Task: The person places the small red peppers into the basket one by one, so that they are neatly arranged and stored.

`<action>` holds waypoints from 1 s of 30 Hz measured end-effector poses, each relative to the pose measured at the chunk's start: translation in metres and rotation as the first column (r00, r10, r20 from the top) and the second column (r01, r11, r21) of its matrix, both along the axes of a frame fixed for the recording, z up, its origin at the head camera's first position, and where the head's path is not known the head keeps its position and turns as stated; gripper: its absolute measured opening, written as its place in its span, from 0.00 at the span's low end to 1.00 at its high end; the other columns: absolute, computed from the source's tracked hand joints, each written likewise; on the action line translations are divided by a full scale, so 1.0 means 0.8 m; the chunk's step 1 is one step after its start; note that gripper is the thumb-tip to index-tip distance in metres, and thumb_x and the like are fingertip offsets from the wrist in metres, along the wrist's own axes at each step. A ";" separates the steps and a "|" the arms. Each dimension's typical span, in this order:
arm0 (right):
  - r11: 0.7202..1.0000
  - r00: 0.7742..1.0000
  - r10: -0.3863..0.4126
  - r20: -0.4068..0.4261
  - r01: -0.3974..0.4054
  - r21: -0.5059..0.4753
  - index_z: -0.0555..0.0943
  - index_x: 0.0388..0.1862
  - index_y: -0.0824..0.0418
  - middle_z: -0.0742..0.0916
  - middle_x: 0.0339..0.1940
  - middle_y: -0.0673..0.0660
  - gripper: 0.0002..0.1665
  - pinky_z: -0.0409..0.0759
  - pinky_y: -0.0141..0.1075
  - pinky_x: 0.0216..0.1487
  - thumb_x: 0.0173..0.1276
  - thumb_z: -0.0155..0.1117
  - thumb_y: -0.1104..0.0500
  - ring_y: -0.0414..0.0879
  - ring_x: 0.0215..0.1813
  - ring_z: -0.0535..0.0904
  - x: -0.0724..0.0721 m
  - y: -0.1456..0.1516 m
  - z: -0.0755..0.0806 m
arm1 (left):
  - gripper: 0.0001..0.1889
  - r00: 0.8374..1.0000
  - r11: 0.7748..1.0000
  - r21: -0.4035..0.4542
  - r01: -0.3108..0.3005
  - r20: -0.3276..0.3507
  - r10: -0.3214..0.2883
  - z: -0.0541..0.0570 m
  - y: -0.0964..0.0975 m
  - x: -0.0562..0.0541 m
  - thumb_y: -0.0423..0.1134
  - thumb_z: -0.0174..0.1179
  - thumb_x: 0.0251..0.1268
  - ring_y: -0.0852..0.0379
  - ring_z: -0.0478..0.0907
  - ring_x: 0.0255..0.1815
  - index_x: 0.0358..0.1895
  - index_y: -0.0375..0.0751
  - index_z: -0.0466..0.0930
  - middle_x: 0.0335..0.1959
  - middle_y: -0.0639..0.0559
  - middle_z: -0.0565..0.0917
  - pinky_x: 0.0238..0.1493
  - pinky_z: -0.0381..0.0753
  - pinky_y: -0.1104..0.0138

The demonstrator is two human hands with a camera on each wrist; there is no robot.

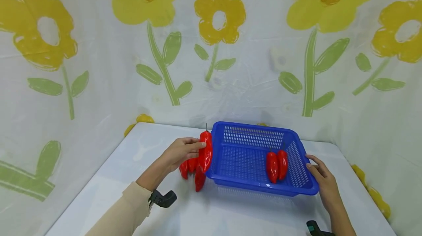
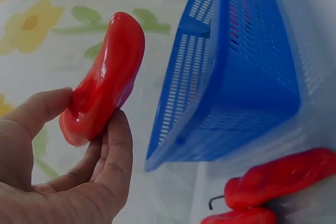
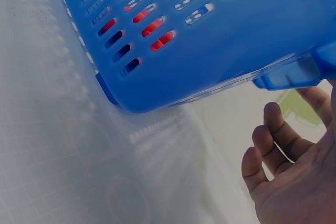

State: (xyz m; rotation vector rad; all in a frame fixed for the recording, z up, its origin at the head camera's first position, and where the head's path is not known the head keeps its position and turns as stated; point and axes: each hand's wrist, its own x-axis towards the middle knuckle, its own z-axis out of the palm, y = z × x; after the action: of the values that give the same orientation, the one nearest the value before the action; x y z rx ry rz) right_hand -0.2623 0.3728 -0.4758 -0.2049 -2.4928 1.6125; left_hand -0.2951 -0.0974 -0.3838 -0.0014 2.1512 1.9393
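Between thumb and fingertips, my left hand [image 1: 182, 151] pinches a glossy red chili pepper [image 1: 206, 150], held up just beside the left rim of a blue plastic basket [image 1: 244, 183]. The left wrist view shows this pepper [image 2: 107, 77] clear of the basket wall. Two more red peppers [image 1: 272, 167] lie inside the basket, towards its right end. Several others [image 1: 199, 179] lie on the table below my left hand, partly covered by it. My right hand [image 1: 324, 181] holds the basket's right rim by thumb and index finger; its other fingers [image 3: 281, 129] hang loosely curled outside.
A white table [image 1: 148, 214] carries the basket and the loose peppers. Behind and at both sides hangs a pale cloth [image 1: 250, 89] printed with yellow flowers. A dark wrist device [image 1: 163, 198] sits on the left wrist, another [image 1: 316, 228] near the right.
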 end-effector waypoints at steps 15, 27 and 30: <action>1.000 1.000 -0.002 0.005 0.002 -0.019 0.63 0.78 0.47 0.78 0.49 0.50 0.36 0.84 0.29 0.40 0.77 0.51 0.36 0.35 0.41 0.80 0.000 0.001 0.000 | 0.30 0.999 0.999 -0.001 0.046 -0.007 -0.046 0.017 0.037 -0.023 0.45 0.71 0.61 0.48 0.84 0.50 0.62 0.31 0.74 0.52 0.41 0.82 0.56 0.82 0.55; 1.000 1.000 -0.005 0.025 0.006 -0.019 0.62 0.78 0.46 0.77 0.53 0.55 0.37 0.83 0.28 0.41 0.76 0.51 0.36 0.34 0.41 0.80 0.001 0.001 -0.002 | 0.25 0.996 0.995 0.040 0.088 -0.012 -0.088 0.017 0.059 -0.043 0.43 0.70 0.63 0.49 0.84 0.51 0.59 0.32 0.77 0.51 0.42 0.83 0.61 0.78 0.53; 1.000 1.000 -0.002 0.016 0.003 -0.015 0.62 0.78 0.46 0.78 0.51 0.52 0.36 0.83 0.28 0.40 0.76 0.51 0.36 0.35 0.41 0.80 -0.001 0.002 -0.002 | 0.26 0.994 0.993 0.052 0.105 -0.020 -0.105 0.018 0.067 -0.047 0.43 0.70 0.64 0.48 0.84 0.51 0.59 0.30 0.76 0.51 0.41 0.83 0.60 0.79 0.53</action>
State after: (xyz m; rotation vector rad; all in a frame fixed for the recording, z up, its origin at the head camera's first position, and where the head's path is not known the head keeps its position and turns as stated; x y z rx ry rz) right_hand -0.2627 0.3746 -0.4775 -0.2233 -2.4911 1.6359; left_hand -0.3326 -0.0439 -0.3690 0.1362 2.0661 1.9428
